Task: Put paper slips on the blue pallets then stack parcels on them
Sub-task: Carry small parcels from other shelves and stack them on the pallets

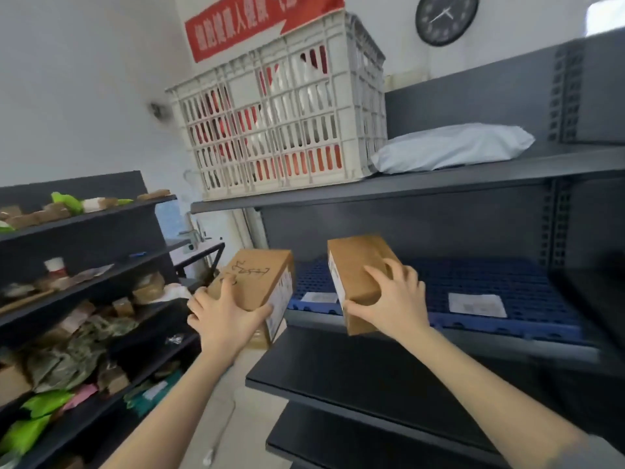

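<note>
My right hand (395, 299) covered the near top of the right box (355, 269), and that box hid one end of the left paper slip (319, 297) and a stretch of the blue pallet (507, 282) behind it. The print on that slip and on the right paper slip (477, 304) was too small and blurred for me to read. So was the side label of the left box (257, 275); my left hand (223, 309) partly covered the scrawl on its top. Behind the white crate (280, 120) slats I saw only red and white shapes I could not identify. The top edge cut off the red banner (257, 22) and the clock (446, 16). The goods on the left shelves (84, 275) were a blurred jumble.
</note>
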`<state>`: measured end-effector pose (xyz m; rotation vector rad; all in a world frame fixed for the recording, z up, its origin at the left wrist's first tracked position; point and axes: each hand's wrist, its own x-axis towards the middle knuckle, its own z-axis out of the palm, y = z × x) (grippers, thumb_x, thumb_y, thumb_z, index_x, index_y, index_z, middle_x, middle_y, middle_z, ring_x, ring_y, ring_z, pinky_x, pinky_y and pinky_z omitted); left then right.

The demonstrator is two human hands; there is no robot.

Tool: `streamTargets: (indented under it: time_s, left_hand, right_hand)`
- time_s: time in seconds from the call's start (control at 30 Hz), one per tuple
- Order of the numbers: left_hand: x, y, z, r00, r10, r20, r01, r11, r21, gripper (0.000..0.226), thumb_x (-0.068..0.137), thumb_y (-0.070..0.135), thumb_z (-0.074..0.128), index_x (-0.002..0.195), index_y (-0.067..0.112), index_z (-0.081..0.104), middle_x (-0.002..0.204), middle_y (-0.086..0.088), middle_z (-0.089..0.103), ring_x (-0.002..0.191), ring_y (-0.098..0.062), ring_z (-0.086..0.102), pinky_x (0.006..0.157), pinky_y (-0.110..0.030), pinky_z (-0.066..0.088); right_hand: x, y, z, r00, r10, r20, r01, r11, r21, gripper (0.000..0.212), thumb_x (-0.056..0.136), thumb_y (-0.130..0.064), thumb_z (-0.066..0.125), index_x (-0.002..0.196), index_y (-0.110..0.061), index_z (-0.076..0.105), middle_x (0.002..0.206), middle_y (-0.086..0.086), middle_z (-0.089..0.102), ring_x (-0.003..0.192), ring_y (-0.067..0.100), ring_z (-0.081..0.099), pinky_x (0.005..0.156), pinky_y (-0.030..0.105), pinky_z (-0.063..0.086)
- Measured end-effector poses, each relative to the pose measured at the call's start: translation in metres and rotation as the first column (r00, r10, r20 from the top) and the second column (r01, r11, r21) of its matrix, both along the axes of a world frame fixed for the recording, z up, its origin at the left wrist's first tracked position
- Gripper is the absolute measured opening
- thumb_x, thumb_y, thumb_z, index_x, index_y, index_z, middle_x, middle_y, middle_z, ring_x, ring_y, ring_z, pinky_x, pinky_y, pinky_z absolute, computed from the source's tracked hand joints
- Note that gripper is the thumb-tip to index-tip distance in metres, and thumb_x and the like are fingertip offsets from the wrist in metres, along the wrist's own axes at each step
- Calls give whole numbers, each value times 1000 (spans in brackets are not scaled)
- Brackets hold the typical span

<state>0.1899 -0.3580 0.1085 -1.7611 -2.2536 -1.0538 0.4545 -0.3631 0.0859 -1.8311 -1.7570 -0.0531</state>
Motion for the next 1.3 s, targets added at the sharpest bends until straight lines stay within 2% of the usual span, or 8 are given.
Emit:
streamTargets:
  time_s: [0.17, 0.33, 0.43, 0.7, 1.1, 1.3]
  left_hand:
    - [-5, 44, -9, 993, -115, 7, 115, 993, -10, 93, 63, 68, 64, 140, 31, 29, 143, -23, 23, 134, -41, 16, 108, -57, 18]
    - [-11, 87, -10, 992, -114, 60, 117, 992, -43, 93, 56, 68, 61, 137, 29, 34, 137, -25, 29, 131, -40, 21, 107, -54, 20]
    - [-9, 111, -16, 992, -119, 29, 120, 992, -46, 88, 66, 62, 69, 139, 29, 33, 139, -25, 28, 132, -40, 20, 107, -53, 19]
    - [2, 181, -8, 989, -144, 24, 145, 989, -38, 91, 65, 62, 70, 140, 28, 31, 138, -24, 28, 132, -39, 21, 107, -54, 20]
    - [26, 267, -23, 944, -329, -8, 323, 932, -166, 95, 68, 68, 63, 144, 27, 23, 148, -25, 16, 138, -42, 12, 110, -55, 18]
    - [24, 288, -32, 926, -376, 28, 367, 882, -295, 94, 69, 71, 58, 144, 30, 20, 149, -23, 15, 138, -41, 12, 110, -52, 19]
  right_hand:
    - [12, 2, -4, 990, -137, 21, 138, 990, -40, 86, 70, -80, 50, 143, -38, 33, 152, 2, 24, 136, 34, 21, 110, 49, 26]
    - [21, 25, -8, 975, -205, 81, 210, 976, -58, 85, 70, -80, 49, 142, -38, 34, 151, 2, 25, 135, 35, 23, 109, 49, 27]
    - [18, 48, -11, 973, -215, 84, 221, 972, -81, 85, 70, -80, 48, 143, -37, 34, 152, 2, 25, 136, 36, 24, 110, 49, 27]
    - [6, 110, -5, 982, -181, 46, 185, 976, -116, 85, 71, -78, 50, 143, -37, 33, 153, 3, 23, 136, 37, 23, 109, 50, 25]
    - [-28, 170, -4, 965, -257, 56, 263, 934, -244, 90, 68, -78, 53, 145, -37, 31, 155, 3, 20, 138, 38, 20, 113, 50, 20]
    - [-45, 182, -7, 946, -316, 73, 324, 912, -251, 88, 70, -78, 50, 146, -38, 29, 154, 3, 21, 140, 39, 17, 114, 50, 20]
